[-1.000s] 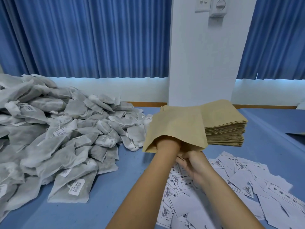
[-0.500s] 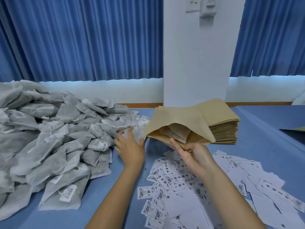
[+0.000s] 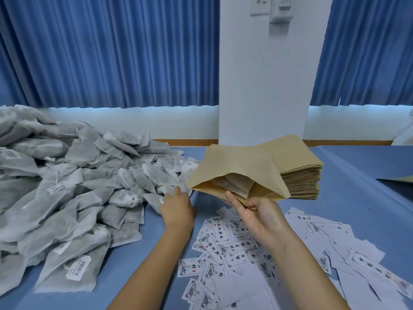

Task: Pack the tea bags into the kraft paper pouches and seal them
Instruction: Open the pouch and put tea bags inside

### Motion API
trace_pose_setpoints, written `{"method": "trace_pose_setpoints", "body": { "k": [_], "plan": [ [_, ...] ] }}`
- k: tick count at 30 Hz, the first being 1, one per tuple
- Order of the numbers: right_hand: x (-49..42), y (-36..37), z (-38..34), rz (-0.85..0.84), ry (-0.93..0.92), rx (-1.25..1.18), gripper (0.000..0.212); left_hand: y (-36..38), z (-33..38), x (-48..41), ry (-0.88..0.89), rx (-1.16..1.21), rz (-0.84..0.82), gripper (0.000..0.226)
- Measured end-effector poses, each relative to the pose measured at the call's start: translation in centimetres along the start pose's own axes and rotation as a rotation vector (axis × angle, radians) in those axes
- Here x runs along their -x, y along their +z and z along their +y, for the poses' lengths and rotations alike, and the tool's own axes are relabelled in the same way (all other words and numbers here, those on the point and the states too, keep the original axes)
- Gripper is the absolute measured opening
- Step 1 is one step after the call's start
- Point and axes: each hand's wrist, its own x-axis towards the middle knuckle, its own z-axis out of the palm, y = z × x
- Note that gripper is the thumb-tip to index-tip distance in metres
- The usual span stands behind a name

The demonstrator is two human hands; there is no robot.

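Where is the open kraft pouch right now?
Head view, centre: the right hand holds the open kraft pouch up, just before the pouch stack, above the scattered labels.

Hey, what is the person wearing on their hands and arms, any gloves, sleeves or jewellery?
Nothing shows. The left hand and right hand are bare: no gloves, rings, watch or bracelet. The left forearm and right forearm are uncovered down to the frame's edge, with no sleeve in view.

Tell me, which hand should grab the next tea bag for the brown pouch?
Left, most likely. The left hand is right at the edge of the tea bag pile, while the right hand is busy holding the kraft pouch with its mouth open.
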Motion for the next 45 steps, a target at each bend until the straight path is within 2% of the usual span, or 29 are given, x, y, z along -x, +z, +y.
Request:
{"method": "trace_pose_setpoints", "body": {
  "k": [3, 6, 9, 10, 15, 23, 24, 26, 27, 28, 31, 33, 37, 40, 41, 43, 44, 45],
  "plan": [
    [-0.1, 0.1, 0.1, 0.012, -0.009, 0.001, 0.039, -1.2, 1.0, 1.3, -0.013, -0.017, 0.010, 0.029],
    [0.0, 0.1, 0.1, 0.019, -0.005, 0.002, 0.038, -1.7, 0.6, 2.2, -0.050, -0.068, 0.033, 0.043],
    [0.0, 0.0, 0.0, 0.028, -0.008, -0.007, 0.036, -0.2, -0.3, 3.2, -0.088, -0.067, -0.261, 0.059],
    [0.0, -0.1, 0.0, 0.034, -0.013, -0.008, 0.036, 0.4, -0.4, 3.4, -0.098, -0.083, -0.305, 0.057],
    [0.2, 0.0, -0.1, 0.047, -0.021, 0.032, 0.041, -0.3, 0.3, 3.3, -0.092, -0.290, -0.267, 0.040],
    [0.1, -0.1, 0.3, 0.066, -0.006, 0.036, 0.038, -1.4, -1.4, 2.9, 0.024, -0.217, -0.037, 0.065],
    [0.1, -0.1, 0.3, 0.067, -0.005, 0.029, 0.038, -1.9, -1.7, 2.4, 0.026, -0.231, 0.033, 0.062],
    [0.1, 0.1, 0.2, 0.064, -0.004, 0.031, 0.038, -2.9, -2.9, 0.3, 0.097, -0.315, 0.209, 0.043],
    [0.1, 0.2, 0.2, 0.063, -0.001, 0.038, 0.037, -3.3, -3.6, -0.9, 0.148, -0.369, 0.245, 0.034],
    [0.1, 0.3, 0.2, 0.063, 0.003, 0.048, 0.036, -3.6, -4.4, -2.0, 0.174, -0.397, 0.230, 0.031],
    [0.2, 0.3, 0.2, 0.057, 0.006, 0.048, 0.037, -3.6, -6.2, -4.7, 0.098, -0.310, 0.030, 0.059],
    [0.1, 0.1, 0.2, 0.059, 0.008, 0.036, 0.040, -3.2, -6.8, -5.3, 0.073, -0.288, -0.036, 0.067],
    [0.2, 0.2, 0.3, 0.054, 0.017, 0.031, 0.037, -2.6, -6.5, -3.8, 0.116, -0.362, 0.100, 0.030],
    [0.3, 0.3, 0.2, 0.050, 0.022, 0.024, 0.036, -3.5, -5.1, -1.7, 0.105, -0.226, 0.237, 0.016],
    [0.3, 0.3, 0.2, 0.051, 0.022, 0.017, 0.037, -3.8, -4.7, -1.1, 0.175, -0.181, 0.329, 0.013],
    [0.2, 0.2, 0.1, 0.056, 0.020, -0.002, 0.038, -4.2, -4.2, 0.4, 0.439, -0.100, 0.549, 0.013],
    [0.1, 0.1, 0.1, 0.059, 0.021, -0.008, 0.038, -4.3, -4.0, 1.4, 0.549, -0.077, 0.600, 0.020],
    [0.0, 0.1, 0.1, 0.061, 0.023, -0.009, 0.037, -4.2, -3.8, 2.3, 0.591, -0.061, 0.576, 0.026]
  ]
}}
